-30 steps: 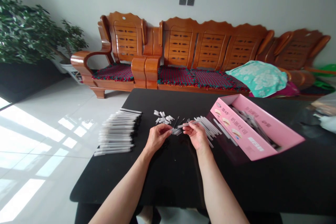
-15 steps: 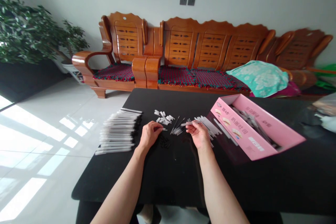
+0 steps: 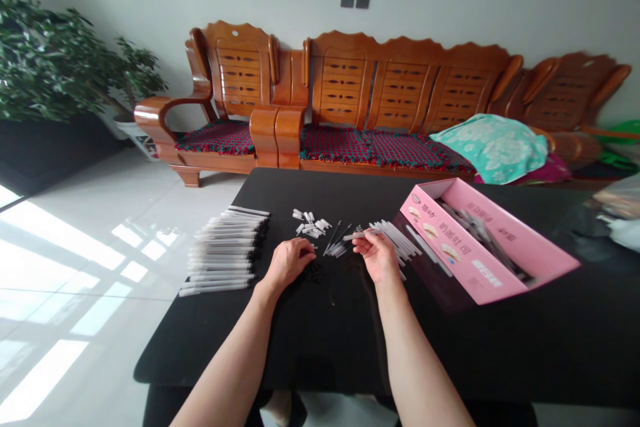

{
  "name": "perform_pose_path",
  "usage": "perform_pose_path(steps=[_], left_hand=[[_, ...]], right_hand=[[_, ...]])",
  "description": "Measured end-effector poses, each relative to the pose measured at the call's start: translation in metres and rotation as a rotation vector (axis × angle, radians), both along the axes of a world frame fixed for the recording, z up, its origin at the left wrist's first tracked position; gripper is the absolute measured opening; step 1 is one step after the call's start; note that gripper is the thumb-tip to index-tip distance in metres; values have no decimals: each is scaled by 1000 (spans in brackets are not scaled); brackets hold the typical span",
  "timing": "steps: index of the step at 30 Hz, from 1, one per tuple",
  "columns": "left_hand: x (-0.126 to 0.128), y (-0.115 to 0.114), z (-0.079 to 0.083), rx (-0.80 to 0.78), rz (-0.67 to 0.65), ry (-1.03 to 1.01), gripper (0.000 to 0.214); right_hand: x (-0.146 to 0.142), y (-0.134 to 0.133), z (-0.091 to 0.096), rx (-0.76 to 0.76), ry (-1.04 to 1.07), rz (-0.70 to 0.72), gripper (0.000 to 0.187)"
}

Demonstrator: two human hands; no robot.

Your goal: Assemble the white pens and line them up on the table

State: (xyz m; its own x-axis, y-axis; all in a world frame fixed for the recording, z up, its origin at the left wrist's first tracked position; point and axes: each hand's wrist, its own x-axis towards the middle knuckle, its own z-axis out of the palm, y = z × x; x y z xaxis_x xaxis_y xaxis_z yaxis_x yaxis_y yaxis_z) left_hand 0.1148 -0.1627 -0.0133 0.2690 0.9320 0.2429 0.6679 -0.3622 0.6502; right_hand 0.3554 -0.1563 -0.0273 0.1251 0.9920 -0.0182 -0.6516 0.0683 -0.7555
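My right hand [image 3: 376,253] pinches a white pen barrel [image 3: 356,235] that points left above the table. My left hand [image 3: 291,260] is curled with its fingertips down at a pile of small black pen parts [image 3: 314,271]; what it holds, if anything, is hidden. Beyond it lie several white pen caps [image 3: 313,223]. Between my hands are thin dark pen refills [image 3: 336,240]. More white barrels [image 3: 403,240] lie beside and behind my right hand. To the left, a long row of pens [image 3: 225,250] with white bodies and black ends lies side by side.
A pink open box [image 3: 465,250] with pen parts inside stands on the right of the black table [image 3: 325,347]. A plastic bag [image 3: 625,230] rests at the far right. Behind the table stand a wooden sofa [image 3: 345,90] with a turquoise cloth [image 3: 495,147] and potted plants [image 3: 135,73].
My left hand has shifted slightly right and down over the black parts, its fingers reaching lower. My right hand keeps the white barrel in nearly the same place.
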Motion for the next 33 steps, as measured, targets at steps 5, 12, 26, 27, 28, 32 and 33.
perform_pose_path(steps=[5, 12, 26, 27, 28, 32, 33], left_hand=[[12, -3, 1, -141, -13, -451, 15], [24, -5, 2, -336, -87, -854, 23], [28, -9, 6, -431, -155, -992, 29], [28, -9, 6, -430, -156, -992, 30], [29, -9, 5, -433, -160, -1000, 30], [32, -8, 5, -455, -189, -1048, 30], [33, -8, 6, -459, -194, -1053, 30]], right_hand=[[-4, -1, 1, 10, -22, 19, 18], [-10, -4, 5, 39, -78, 90, 19], [-12, -7, 9, 55, -111, 108, 18], [-13, -7, 9, 55, -114, 108, 18], [-13, -7, 9, 55, -117, 107, 18], [-14, -8, 10, 60, -134, 114, 19], [-14, -8, 10, 61, -139, 120, 20]])
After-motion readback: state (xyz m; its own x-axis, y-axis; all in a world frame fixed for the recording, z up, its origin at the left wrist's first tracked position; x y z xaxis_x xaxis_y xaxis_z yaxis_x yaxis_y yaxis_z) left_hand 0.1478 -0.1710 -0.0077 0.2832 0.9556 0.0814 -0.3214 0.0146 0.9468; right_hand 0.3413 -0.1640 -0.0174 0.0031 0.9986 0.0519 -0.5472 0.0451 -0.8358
